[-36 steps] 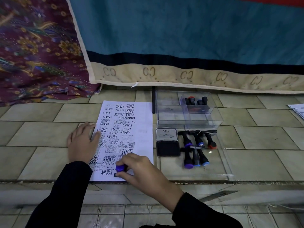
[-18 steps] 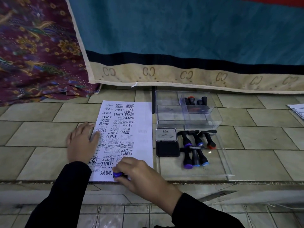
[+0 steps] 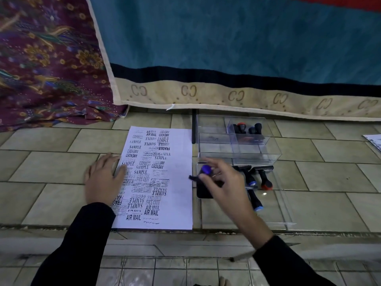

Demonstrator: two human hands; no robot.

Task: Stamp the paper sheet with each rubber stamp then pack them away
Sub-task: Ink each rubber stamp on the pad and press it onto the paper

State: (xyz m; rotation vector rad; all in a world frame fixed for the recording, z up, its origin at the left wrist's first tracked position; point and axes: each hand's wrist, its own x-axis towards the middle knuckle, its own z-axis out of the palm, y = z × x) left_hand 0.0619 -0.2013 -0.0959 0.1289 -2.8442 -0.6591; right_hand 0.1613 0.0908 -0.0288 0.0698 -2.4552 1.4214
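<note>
A white paper sheet [image 3: 177,178] covered in black stamp prints lies on the tiled ledge. My left hand [image 3: 103,180] presses flat on its left edge. My right hand [image 3: 224,182] pinches a purple-capped rubber stamp [image 3: 203,172] and holds it over the black ink pad [image 3: 203,190], just right of the sheet. Several more stamps [image 3: 260,178] with blue and red caps lie on a clear lid [image 3: 274,207] to the right. A clear box [image 3: 243,147] behind them holds a few upright stamps [image 3: 247,129].
A teal blanket with a beige border [image 3: 226,93] hangs at the back, and a patterned maroon cloth [image 3: 45,69] lies at the left. A black rod [image 3: 193,129] stands beside the box. Another paper's corner [image 3: 374,141] shows at the far right. The ledge edge [image 3: 185,232] runs below the sheet.
My right hand lifted the purple stamp off the sheet's bottom and carried it right and up to the ink pad. A fresh small print shows near the bottom. My left hand stayed put.
</note>
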